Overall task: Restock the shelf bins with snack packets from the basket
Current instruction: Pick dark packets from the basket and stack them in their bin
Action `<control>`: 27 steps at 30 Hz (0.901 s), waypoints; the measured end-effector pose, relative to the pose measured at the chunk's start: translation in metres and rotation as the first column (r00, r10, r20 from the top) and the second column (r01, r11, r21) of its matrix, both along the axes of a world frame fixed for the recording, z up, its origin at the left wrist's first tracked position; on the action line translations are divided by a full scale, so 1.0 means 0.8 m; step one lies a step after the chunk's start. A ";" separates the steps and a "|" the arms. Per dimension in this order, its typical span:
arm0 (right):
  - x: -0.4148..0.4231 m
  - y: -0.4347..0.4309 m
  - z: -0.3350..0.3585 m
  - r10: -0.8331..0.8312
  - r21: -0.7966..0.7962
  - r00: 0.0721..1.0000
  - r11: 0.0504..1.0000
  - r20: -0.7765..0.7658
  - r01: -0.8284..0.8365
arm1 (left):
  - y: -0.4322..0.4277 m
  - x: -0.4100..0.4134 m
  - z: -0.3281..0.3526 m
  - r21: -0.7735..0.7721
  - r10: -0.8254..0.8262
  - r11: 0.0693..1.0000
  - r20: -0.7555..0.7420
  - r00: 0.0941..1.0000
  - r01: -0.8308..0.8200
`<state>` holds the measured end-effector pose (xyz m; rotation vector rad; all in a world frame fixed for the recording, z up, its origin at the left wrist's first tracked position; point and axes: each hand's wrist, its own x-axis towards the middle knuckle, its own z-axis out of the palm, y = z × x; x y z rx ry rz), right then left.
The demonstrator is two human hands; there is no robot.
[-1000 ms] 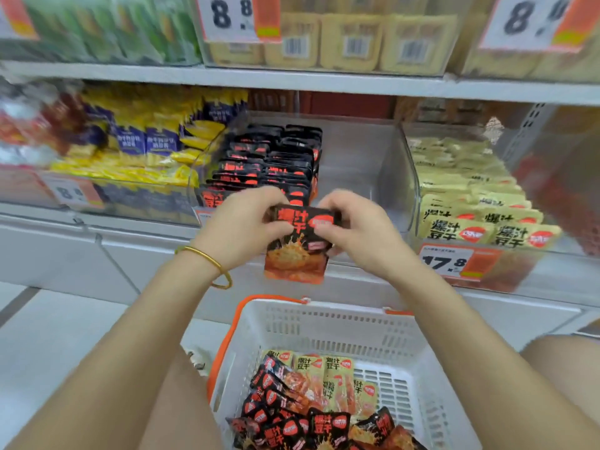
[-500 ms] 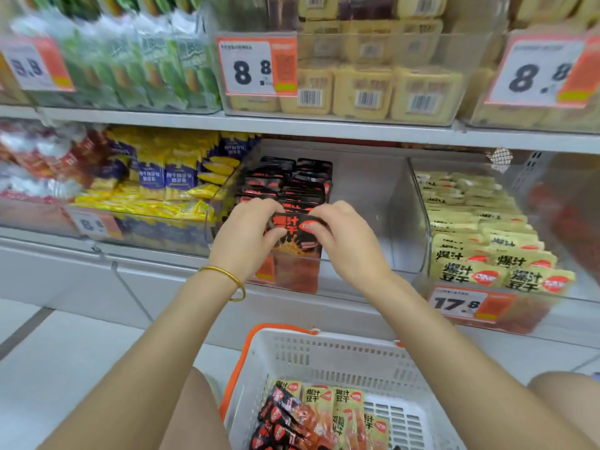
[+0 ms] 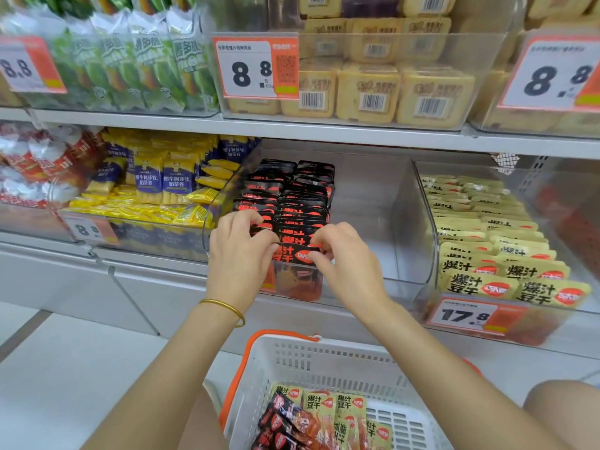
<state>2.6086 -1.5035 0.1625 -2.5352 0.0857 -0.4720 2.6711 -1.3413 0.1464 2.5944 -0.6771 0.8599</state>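
A second ago the black packet (image 3: 293, 256) hung in the air above the basket (image 3: 311, 362). Now it stands upright at the front of the black rows inside the clear bin (image 3: 412, 222), its lower half behind the front wall. The left hand (image 3: 240, 254) and right hand (image 3: 344, 264) each pinch its top edge.

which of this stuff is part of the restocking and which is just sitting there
Job: left hand, right hand, black packet they pinch, clear bin, white basket, basket packets, yellow-packet bin.
Just there: green packets, blue-and-yellow packets, boxed cakes, 8.8 price tag.
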 end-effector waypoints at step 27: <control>-0.043 -0.015 -0.013 -0.061 -0.144 0.996 0.987 0.070 0.070 | -0.010 -0.062 -0.027 0.057 -0.154 0.987 0.113 0.982 0.148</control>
